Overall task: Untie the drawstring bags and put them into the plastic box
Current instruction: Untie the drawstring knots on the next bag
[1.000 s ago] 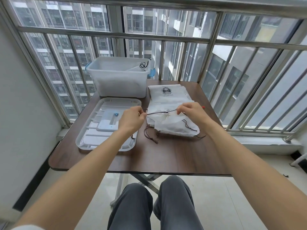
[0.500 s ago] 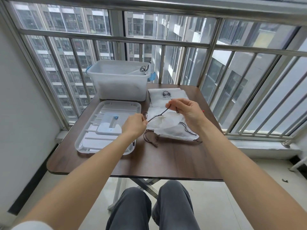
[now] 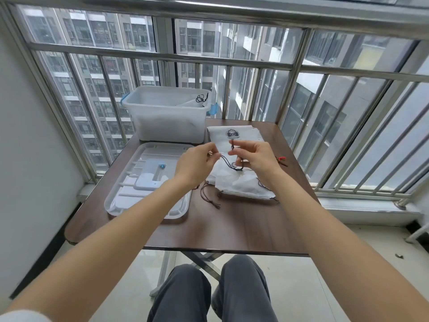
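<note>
Both hands' fingers pinching dark drawstring [image 3: 228, 161], left hand [image 3: 195, 165], right hand [image 3: 254, 159], above white bags [image 3: 241, 185]

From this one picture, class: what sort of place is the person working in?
Probably an enclosed high-rise apartment balcony: metal window bars run close behind a small folding table, and tall apartment blocks fill the view outside.

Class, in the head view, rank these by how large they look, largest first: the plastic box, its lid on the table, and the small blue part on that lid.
1. Lid; nearer the camera, so unsure against the box.
2. Plastic box.
3. Blue part, clearly smallest.
</note>
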`<state>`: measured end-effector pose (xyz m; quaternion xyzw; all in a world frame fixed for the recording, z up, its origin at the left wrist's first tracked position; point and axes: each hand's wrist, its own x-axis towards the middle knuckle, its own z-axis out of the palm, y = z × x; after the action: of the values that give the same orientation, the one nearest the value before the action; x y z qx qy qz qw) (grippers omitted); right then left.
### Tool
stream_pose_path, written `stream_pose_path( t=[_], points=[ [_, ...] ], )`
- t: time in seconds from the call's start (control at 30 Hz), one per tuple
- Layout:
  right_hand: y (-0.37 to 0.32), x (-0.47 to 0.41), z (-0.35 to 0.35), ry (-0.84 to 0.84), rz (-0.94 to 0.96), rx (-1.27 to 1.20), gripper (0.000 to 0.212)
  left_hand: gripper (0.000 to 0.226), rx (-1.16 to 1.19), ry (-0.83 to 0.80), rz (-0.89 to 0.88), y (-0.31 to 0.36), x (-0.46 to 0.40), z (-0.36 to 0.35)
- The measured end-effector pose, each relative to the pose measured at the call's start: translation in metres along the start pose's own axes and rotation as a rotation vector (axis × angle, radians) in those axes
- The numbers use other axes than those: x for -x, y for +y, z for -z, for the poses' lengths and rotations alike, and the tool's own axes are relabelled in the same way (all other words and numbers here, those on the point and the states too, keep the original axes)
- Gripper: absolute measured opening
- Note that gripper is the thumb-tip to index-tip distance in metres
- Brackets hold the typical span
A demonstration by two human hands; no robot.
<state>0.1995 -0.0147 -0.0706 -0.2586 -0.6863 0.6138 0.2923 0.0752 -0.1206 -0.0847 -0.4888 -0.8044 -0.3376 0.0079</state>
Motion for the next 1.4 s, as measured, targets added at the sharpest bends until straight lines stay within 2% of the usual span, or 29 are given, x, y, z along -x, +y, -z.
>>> stream_pose_path(
  t=[0.13, 0.23, 0.33, 0.5, 0.63, 0.73, 0.77, 0.83, 0.93, 0.97, 1.07, 1.13, 1.2, 1.4],
  points=[
    [0.002, 0.000, -0.004, 0.041, -0.054, 0.057, 0.017, 0.019, -0.154, 0.051, -0.229, 0.012, -0.008, 0.013],
    [0.005, -0.002, -0.004, 0.022, -0.044, 0.075, 0.008, 0.017, -0.136, -0.036, -0.356, 0.016, -0.018, 0.022],
    [0.008, -0.002, -0.001, -0.023, -0.058, 0.047, 0.009, 0.014, -0.163, -0.121, -0.446, 0.018, -0.031, 0.031],
    [0.011, 0.001, 0.002, -0.129, -0.110, -0.019, 0.011, 0.009, -0.175, -0.181, -0.481, 0.021, -0.056, 0.031],
    [0.012, 0.003, 0.000, -0.106, -0.129, -0.066, 0.006, 0.007, -0.141, -0.248, -0.457, 0.027, -0.070, 0.013],
    [0.012, 0.002, -0.001, -0.071, -0.165, -0.146, 0.008, 0.030, -0.215, -0.313, -0.409, 0.023, -0.072, -0.004],
    [0.011, 0.001, -0.001, -0.049, -0.173, -0.165, 0.009, 0.041, -0.303, -0.298, -0.401, 0.021, -0.070, -0.008],
    [0.007, -0.002, 0.001, -0.001, -0.176, -0.187, 0.008, 0.057, -0.373, -0.164, -0.371, 0.018, -0.066, -0.009],
    [0.003, -0.006, 0.004, 0.043, -0.178, -0.183, 0.006, 0.051, -0.100, 0.126, -0.338, 0.022, -0.051, -0.006],
    [0.003, -0.006, 0.003, 0.046, -0.184, -0.188, 0.006, 0.046, 0.013, 0.160, -0.340, 0.023, -0.044, -0.007],
    [0.000, -0.006, 0.001, 0.057, -0.191, -0.196, 0.006, 0.038, 0.136, 0.043, -0.367, 0.019, -0.023, -0.012],
    [0.000, -0.005, 0.001, 0.065, -0.197, -0.198, 0.004, 0.042, 0.181, -0.039, -0.371, 0.013, -0.019, -0.017],
    [0.000, -0.004, 0.002, 0.084, -0.219, -0.146, 0.010, 0.045, 0.207, -0.030, -0.372, 0.008, -0.020, -0.020],
    [-0.001, 0.000, 0.000, 0.100, -0.245, -0.109, 0.018, 0.020, 0.286, 0.055, -0.317, 0.009, -0.017, -0.021]
  ],
)
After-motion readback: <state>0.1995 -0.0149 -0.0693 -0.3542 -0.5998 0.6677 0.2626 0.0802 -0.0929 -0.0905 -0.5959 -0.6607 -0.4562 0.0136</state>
